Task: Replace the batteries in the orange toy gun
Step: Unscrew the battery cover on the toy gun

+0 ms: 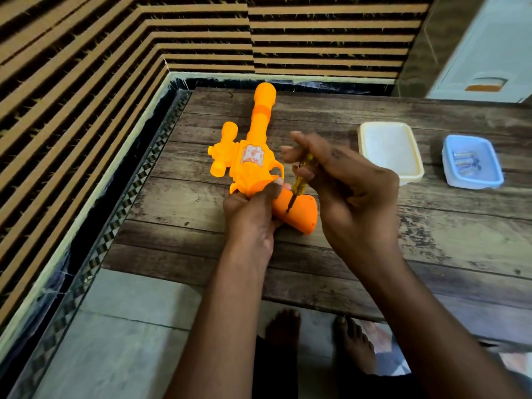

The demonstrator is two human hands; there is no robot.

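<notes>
The orange toy gun lies on the wooden table, barrel pointing away, handle toward me. My left hand grips the gun where the body meets the handle. A small screwdriver with a yellow see-through handle is pinched in my right hand. Its dark tip touches the orange handle. Several batteries lie in a blue tray at the right.
An empty cream-white plastic box stands between the gun and the blue tray. A striped wall runs along the left and the back. The table's front edge is near my bare feet on the grey floor.
</notes>
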